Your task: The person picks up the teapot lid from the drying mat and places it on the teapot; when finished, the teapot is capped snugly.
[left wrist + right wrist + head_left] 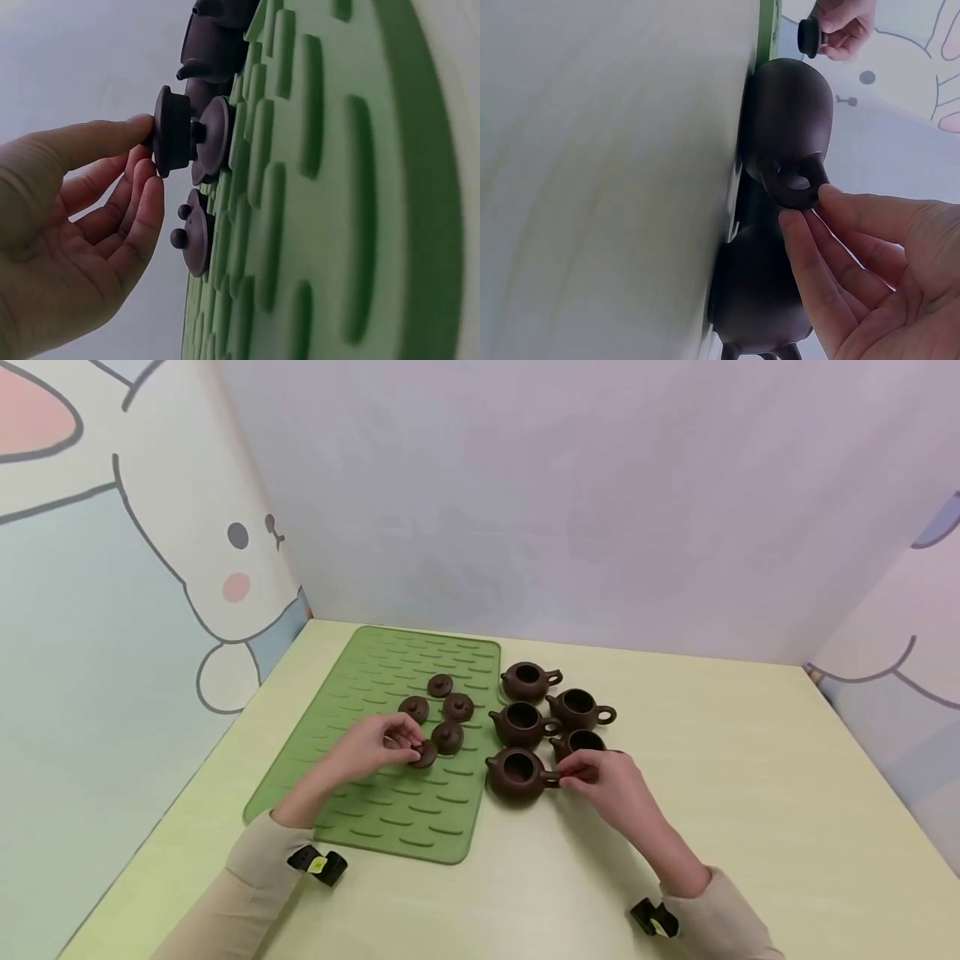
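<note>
My left hand [381, 746] pinches a dark brown teapot lid [173, 131] by its knob, a little above the green mat. Several more lids, one of them this lid [447, 737], lie knob up on the mat just beyond. In the right wrist view, thumb and fingers of my right hand [877, 255] pinch the loop handle of a lidless brown teapot [791, 112]. That same teapot [516, 777] is the nearest to me in the head view, with its spout toward the mat. Behind it stand several other open teapots, among them this teapot [520, 723].
The ribbed green mat [375, 822] covers the left part of the pale yellow table [750, 777]. Close to my right hand stands another teapot [585, 742], partly hidden by it. A pale wall [562, 510] rises behind the table, with rabbit-patterned panels at both sides.
</note>
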Demonstrator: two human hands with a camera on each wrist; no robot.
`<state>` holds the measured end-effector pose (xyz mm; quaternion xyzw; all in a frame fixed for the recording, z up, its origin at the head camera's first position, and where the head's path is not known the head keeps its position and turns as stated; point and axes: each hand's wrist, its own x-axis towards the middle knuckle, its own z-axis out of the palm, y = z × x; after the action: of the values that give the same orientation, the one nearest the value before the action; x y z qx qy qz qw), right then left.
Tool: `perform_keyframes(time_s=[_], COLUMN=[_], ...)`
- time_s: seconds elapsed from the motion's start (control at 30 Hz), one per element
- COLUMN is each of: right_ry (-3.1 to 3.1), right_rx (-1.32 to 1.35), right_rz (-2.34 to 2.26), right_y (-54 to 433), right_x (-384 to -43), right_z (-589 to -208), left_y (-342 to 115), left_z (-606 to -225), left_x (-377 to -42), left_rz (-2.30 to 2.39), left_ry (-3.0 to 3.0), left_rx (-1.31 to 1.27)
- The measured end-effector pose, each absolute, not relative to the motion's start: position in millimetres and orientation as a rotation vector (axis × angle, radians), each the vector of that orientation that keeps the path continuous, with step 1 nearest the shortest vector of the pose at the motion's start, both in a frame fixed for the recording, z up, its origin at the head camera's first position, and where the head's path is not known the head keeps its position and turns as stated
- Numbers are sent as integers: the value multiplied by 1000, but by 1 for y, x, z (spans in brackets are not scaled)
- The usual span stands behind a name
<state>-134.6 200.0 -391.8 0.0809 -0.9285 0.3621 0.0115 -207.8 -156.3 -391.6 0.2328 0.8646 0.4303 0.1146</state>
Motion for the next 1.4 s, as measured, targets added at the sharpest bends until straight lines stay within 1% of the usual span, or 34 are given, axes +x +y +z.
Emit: perform_keyframes(time_s=[0.43,0.67,0.83,1.13,1.4], right_ry=[-2869,-2862,-2861,-2856,-2855], right_rx=[282,295,288,296,285], right_rz=[1125,1118,1112,1098,1094], right_y=[200,199,199,200,199], right_x=[-135,-134,-134,-134,-132], right_z=[-394,-395,-397,-396,-397], left_y=[-131,-118,-107,-84,-65], left_z=[-379,-372,-372,-369,-371], left_x=[-212,-212,-213,-211,-208], left_rz=[1236,1209,1192,1238,1183], left_ry=[2534,2537,2533,2486,2502], left_rx=[735,855,935,984,1024])
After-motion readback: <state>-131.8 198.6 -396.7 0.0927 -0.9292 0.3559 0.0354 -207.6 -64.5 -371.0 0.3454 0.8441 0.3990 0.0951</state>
